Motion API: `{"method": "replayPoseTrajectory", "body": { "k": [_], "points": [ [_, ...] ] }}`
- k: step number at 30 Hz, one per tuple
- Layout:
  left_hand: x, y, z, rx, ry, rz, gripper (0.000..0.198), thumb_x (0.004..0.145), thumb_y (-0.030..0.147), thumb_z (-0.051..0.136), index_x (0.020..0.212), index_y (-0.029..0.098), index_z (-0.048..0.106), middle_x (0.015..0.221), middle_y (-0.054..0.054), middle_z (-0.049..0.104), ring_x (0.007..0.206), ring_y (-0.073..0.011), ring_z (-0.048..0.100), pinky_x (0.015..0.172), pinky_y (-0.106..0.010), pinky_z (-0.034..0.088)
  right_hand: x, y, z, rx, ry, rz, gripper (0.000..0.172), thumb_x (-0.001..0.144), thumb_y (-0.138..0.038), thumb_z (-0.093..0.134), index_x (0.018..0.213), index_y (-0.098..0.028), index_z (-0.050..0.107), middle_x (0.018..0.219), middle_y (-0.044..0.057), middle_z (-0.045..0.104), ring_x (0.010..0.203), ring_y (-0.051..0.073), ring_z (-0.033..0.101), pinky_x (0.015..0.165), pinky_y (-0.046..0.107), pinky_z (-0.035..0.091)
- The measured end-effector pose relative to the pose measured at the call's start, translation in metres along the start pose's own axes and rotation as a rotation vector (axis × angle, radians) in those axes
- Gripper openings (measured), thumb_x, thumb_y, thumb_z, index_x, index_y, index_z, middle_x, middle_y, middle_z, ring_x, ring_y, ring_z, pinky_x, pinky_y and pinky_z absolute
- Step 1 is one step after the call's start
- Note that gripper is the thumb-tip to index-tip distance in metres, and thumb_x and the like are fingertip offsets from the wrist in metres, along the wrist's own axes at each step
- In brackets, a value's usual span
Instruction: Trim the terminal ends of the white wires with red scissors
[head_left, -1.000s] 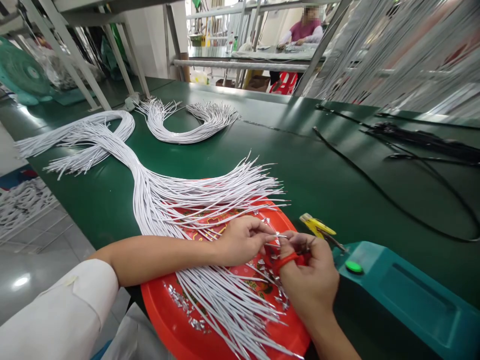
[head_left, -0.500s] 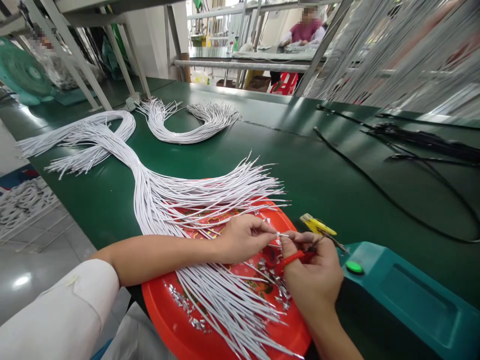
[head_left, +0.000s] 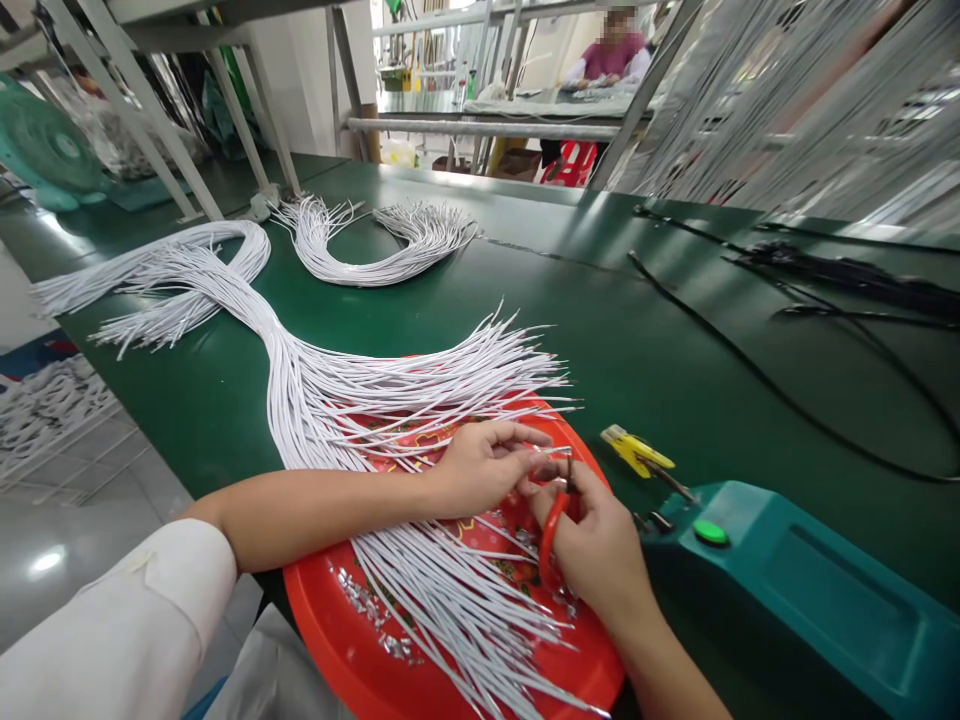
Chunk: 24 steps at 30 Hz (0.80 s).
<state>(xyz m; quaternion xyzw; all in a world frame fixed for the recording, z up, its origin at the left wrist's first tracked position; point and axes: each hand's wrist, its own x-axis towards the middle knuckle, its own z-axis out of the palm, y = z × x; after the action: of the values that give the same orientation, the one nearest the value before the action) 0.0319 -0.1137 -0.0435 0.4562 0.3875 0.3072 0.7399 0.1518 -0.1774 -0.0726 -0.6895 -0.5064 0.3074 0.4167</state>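
My left hand (head_left: 476, 468) pinches the end of one thin white cable (head_left: 556, 451) above the red tray (head_left: 319, 625). In my right hand (head_left: 600, 540) is a pair of red-handled scissors (head_left: 553, 545), its dark blades up beside that cable end; the fingers partly cover it. A thick bundle of white cables (head_left: 300, 400) runs across the green table and fans out over the tray, some strands above my left forearm and others below it. Small silvery scraps (head_left: 367, 605) lie in the tray.
A teal machine with a green button (head_left: 710, 532) stands at right, a yellow-handled tool (head_left: 637, 450) beside it. Black cables (head_left: 847, 285) lie behind. More white cable bundles (head_left: 375, 270) rest at the back left near metal frame legs. A person (head_left: 611, 60) sits at a far table.
My right hand has moved left, closer to my left hand, and turned the scissors more upright. The cable end is slightly higher, and the machine's front is less covered.
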Motion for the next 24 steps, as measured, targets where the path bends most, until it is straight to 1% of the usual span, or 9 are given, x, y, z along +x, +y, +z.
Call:
{"method": "replayPoseTrajectory", "body": {
  "k": [4,8,17,24],
  "points": [
    [-0.0011,-0.0024,0.0012,-0.025,0.023,0.005,0.003,0.074,0.006,0.06,0.077,0.008,0.06,0.064,0.001,0.062,0.046,-0.0027,0.054,0.047,-0.015,0.043,-0.0001,-0.0034,-0.0005,-0.056,-0.073,0.023,0.025,0.07,-0.039,0.054,0.086,-0.02,0.059,0.067,0.001,0.063,0.063,0.019,0.059,0.056,0.028,0.045],
    [-0.0028,-0.0039,0.0024,-0.04,0.007,0.024,0.003,0.073,0.006,0.062,0.072,0.008,0.059,0.06,0.003,0.059,0.048,-0.0036,0.054,0.051,-0.017,0.044,-0.0002,-0.0017,0.0003,-0.067,-0.066,0.024,0.023,0.069,-0.038,0.053,0.084,-0.021,0.059,0.067,0.002,0.064,0.064,0.019,0.06,0.057,0.029,0.045],
    [-0.001,-0.0085,0.0005,0.052,-0.009,0.029,0.004,0.075,0.004,0.059,0.075,0.008,0.06,0.059,0.003,0.058,0.048,-0.0043,0.053,0.052,-0.018,0.044,0.0014,-0.0022,0.0016,-0.069,-0.051,0.018,0.027,0.067,-0.038,0.054,0.085,-0.02,0.062,0.068,0.003,0.066,0.059,0.019,0.059,0.053,0.028,0.045],
    [0.0005,-0.0096,0.0001,-0.005,-0.021,-0.01,0.005,0.075,0.003,0.058,0.075,0.008,0.06,0.06,0.003,0.059,0.048,-0.0038,0.053,0.051,-0.017,0.043,0.0007,-0.0039,0.0011,-0.034,-0.024,-0.02,0.027,0.066,-0.038,0.055,0.084,-0.02,0.064,0.07,0.003,0.067,0.06,0.019,0.06,0.053,0.028,0.047]
  ]
}}
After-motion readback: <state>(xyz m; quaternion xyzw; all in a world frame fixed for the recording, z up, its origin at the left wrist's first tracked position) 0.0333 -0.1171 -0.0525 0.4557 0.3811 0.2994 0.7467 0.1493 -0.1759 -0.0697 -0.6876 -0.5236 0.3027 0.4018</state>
